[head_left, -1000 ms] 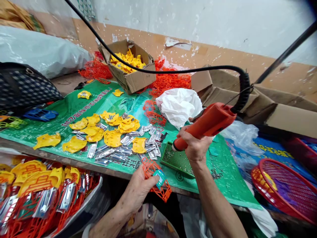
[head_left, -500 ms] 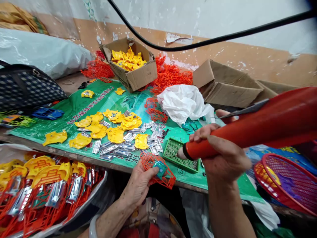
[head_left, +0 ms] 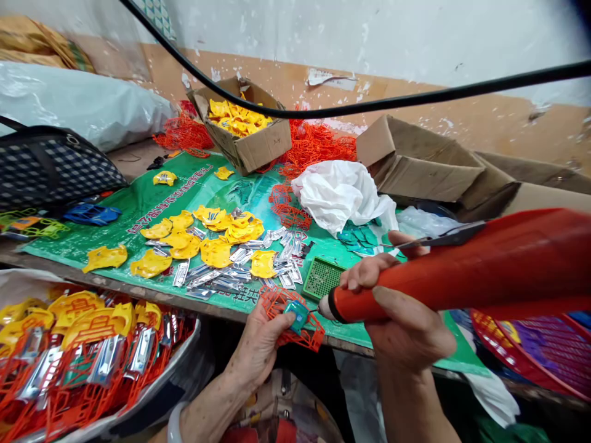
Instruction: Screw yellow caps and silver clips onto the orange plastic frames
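Observation:
My left hand (head_left: pixel 258 341) grips a red plastic lattice frame (head_left: pixel 307 339) with a teal plastic piece (head_left: pixel 297 315) on it, the thumb pressing the teal part. My right hand (head_left: pixel 406 320) is wrapped round a red electric screwdriver (head_left: pixel 429 271) and also has scissors (head_left: pixel 443 239) between its fingers. The screwdriver's tip reaches the right edge of the teal piece; whether a screw sits on it I cannot make out. Just behind the tip lies a green perforated tray (head_left: pixel 322 278), partly hidden by the tool.
Yellow plastic shells (head_left: pixel 184 244) and silvery metal plates (head_left: pixel 217 278) lie on the green mat. A carton of yellow parts (head_left: pixel 263 147) stands behind, beside a crumpled white bag (head_left: pixel 339 191). A black cable (head_left: pixel 369 104) crosses above. A sack of red frames (head_left: pixel 198 357) is at lower left.
The screwdriver has moved down and left from over the green tray to the teal piece. My left hand keeps its hold on the red frame, nearly still.

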Available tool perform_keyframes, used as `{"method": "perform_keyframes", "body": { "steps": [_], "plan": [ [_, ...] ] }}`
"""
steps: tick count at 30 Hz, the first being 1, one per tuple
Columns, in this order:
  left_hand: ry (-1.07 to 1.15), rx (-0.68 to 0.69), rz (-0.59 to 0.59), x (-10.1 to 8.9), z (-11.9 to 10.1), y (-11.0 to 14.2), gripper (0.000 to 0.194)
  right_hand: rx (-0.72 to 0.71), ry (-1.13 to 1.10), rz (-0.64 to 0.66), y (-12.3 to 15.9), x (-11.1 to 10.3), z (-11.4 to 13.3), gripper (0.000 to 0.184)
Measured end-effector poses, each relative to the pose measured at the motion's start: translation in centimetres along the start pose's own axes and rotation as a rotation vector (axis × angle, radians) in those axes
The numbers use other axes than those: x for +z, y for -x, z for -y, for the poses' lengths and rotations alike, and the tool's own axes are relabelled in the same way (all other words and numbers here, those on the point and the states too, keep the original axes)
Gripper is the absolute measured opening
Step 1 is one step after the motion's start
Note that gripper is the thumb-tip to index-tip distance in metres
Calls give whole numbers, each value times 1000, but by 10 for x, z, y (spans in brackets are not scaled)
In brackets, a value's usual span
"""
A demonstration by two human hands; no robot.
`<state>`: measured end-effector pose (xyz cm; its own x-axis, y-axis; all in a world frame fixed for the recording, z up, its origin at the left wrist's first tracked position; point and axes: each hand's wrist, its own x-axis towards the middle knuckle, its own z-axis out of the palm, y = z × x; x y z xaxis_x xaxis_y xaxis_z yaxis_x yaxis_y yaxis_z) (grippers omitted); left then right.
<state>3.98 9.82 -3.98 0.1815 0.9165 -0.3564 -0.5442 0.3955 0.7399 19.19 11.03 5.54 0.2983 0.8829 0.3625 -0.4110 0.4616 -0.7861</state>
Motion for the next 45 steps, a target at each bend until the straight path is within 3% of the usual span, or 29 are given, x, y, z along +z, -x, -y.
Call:
{"method": "perform_keyframes", "body": {
  "steps": [21,29,45],
  "plan": [
    [-14,-46,-11,4,-5,-2,27,7,10,36,1,-4,-8,49],
    [3,-36,-23,6,-6,-4,29,22,21,28,2,-5,-13,39],
    [-14,-53,23,2,-11,-4,29,35,74,31,-5,-5,-11,53]
  ]
}}
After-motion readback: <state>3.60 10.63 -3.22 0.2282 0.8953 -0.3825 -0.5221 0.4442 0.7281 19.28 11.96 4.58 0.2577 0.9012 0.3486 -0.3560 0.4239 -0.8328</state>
